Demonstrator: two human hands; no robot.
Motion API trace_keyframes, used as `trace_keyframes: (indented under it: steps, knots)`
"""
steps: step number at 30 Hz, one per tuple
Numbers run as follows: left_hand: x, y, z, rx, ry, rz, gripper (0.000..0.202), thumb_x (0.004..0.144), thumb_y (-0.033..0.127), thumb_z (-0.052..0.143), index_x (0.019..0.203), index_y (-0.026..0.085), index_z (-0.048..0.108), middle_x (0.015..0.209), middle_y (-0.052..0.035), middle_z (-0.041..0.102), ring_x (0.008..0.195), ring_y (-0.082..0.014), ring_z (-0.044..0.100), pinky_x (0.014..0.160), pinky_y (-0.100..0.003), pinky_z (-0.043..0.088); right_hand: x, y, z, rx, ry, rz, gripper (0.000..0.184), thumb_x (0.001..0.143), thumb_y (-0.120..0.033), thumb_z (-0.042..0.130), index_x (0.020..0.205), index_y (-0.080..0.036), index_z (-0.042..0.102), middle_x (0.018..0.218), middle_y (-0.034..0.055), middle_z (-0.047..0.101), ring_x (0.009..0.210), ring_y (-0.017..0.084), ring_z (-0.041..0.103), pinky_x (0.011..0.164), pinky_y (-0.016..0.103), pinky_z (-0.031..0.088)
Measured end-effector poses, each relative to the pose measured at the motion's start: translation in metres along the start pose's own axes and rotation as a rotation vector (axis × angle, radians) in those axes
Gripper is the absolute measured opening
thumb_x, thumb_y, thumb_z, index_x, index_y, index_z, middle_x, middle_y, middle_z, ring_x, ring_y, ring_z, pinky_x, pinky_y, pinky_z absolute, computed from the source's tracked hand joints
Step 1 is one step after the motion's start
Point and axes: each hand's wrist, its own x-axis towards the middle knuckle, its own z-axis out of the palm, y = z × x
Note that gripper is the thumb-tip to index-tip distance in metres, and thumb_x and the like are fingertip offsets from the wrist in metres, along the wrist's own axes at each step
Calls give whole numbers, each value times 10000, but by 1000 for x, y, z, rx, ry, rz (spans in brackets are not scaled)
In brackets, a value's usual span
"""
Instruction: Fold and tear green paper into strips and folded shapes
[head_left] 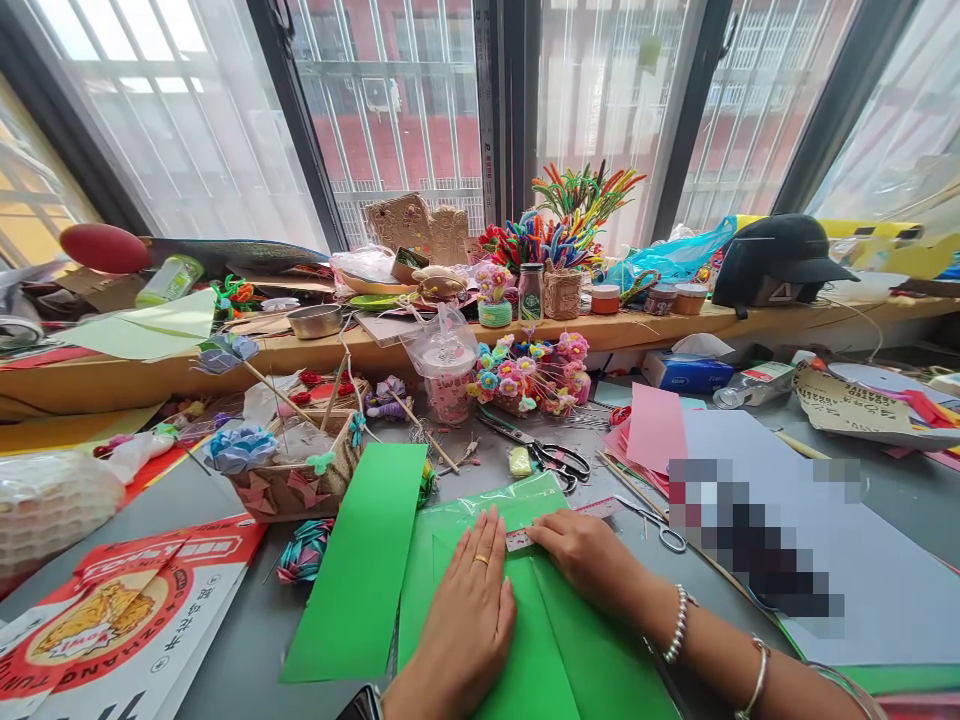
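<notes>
My left hand (469,600), with a ring on one finger, lies flat with its fingers stretched out on green paper (540,640). This paper has a crease or edge running down it, with clear plastic film around it. My right hand (574,545) is closed at the paper's upper part, its fingers bent over a pink-and-white patterned strip that looks like a ruler (519,540). One end of the strip shows left of the fingertips; the hand covers its middle. To the left lies a separate green paper strip (356,560), leaning up against a decorated basket (300,480).
Black-handled scissors (536,445) and small silver scissors (660,525) lie behind my hands. A lidded plastic cup (446,380) stands near bunched crafted flowers (529,375). Pale paper sheets (795,520) spread at right; a printed bag (112,610) lies left. A cluttered wooden ledge (645,325) runs behind.
</notes>
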Motion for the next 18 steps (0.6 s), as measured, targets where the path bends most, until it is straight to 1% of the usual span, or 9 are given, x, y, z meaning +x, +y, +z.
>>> trace_keyframes:
  steps: [4,9,14,18]
  knots:
    - [2,1,-3,24,-21,6,469,830,171,268,1277,31,289,1335,-168,291,1220,-249,258,943,-402,359,-10,-6,-7,4,11,-36,179,819,-80,442,894,-142,592,723,59,634,659,156,583,555,237,457]
    - [2,2,-3,25,-21,13,476,823,171,282,1272,17,295,1330,-181,290,1216,-257,260,940,-407,361,-23,-14,-14,14,44,-72,179,825,-84,431,889,-124,594,756,80,652,711,162,605,613,248,490]
    - [2,2,-3,36,-12,5,479,818,187,302,1264,12,309,1325,-185,295,1214,-254,266,939,-398,363,-37,-21,-16,32,125,-137,194,802,-56,438,894,-77,608,788,102,673,734,194,627,645,284,528]
    - [2,2,-2,36,-8,2,485,835,238,302,1262,8,312,1325,-190,295,1213,-258,270,940,-401,361,-50,-27,-16,31,198,-192,255,833,-55,368,906,-58,612,794,114,680,745,197,635,661,286,538]
